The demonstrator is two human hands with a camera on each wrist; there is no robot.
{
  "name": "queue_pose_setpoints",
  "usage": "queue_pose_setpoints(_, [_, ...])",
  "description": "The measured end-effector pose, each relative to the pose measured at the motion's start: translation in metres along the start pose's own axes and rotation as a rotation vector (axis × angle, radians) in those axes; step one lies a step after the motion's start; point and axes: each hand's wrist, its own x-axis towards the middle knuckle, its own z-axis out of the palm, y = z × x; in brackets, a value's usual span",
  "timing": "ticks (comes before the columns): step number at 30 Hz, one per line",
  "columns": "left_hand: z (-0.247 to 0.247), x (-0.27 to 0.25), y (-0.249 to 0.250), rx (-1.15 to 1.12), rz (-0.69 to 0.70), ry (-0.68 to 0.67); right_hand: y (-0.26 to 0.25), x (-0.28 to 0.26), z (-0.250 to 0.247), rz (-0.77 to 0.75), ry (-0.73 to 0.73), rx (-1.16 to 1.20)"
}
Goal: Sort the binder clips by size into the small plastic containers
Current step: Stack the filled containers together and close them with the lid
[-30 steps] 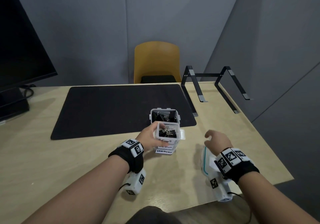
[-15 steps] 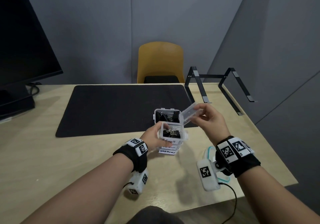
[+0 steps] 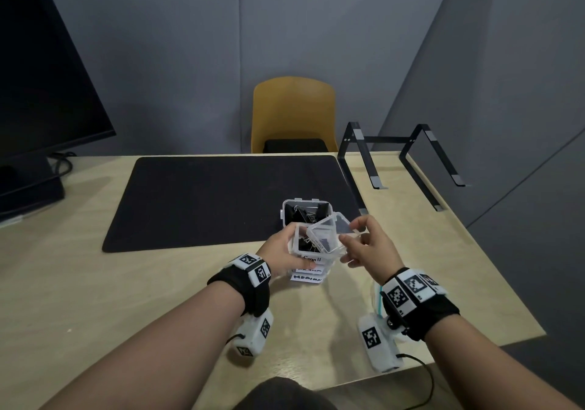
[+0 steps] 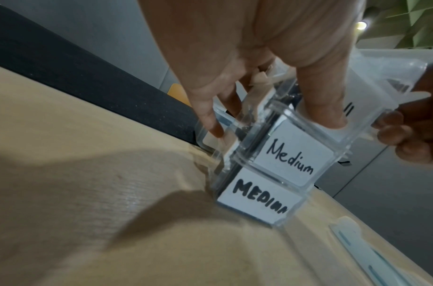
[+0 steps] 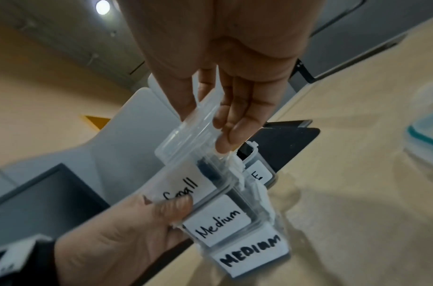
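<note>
Three clear plastic containers stand stacked near the mat's front edge: the top one labelled Small [image 3: 311, 257] [image 5: 185, 190], two labelled Medium [image 4: 292, 154] [image 5: 220, 220] under it. Black binder clips [image 3: 306, 242] lie in the top one. My left hand [image 3: 281, 249] grips the stack from the left, thumb on the Small label. My right hand [image 3: 368, 242] pinches a clear lid [image 3: 327, 230] [image 5: 191, 135], tilted over the top container's opening. Behind stands a bigger open container [image 3: 289, 207] holding larger black clips.
A black desk mat [image 3: 221, 194] covers the table's middle. A monitor [image 3: 38, 93] stands far left, a black laptop stand [image 3: 402, 156] far right, a yellow chair [image 3: 292, 112] behind. A teal-rimmed lid [image 5: 425, 133] lies on the table to the right.
My right hand rose from the table with the clear lid and brought it left and down over the top container. The left hand stayed on the stack.
</note>
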Motion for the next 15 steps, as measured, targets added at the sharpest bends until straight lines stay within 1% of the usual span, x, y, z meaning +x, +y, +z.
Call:
queue_pose_setpoints(4, [0.000,-0.001,0.000,-0.043,0.005,-0.011,-0.004,0.000,0.005,-0.039,-0.039,-0.286])
queue_pose_setpoints(6, [0.000,-0.001,0.000,-0.044,0.005,-0.005,-0.007,0.000,0.010,-0.043,-0.082,-0.414])
queue_pose_setpoints(9, [0.000,-0.001,-0.001,-0.039,0.001,-0.004,-0.014,-0.001,0.016,-0.030,-0.124,-0.530])
queue_pose_setpoints(12, [0.000,-0.001,0.000,-0.028,-0.008,-0.009,-0.021,-0.002,0.018,-0.026,-0.135,-0.606])
queue_pose_setpoints(15, [0.000,-0.001,-0.001,-0.037,-0.014,-0.001,-0.027,0.000,0.017,-0.097,-0.099,-0.782])
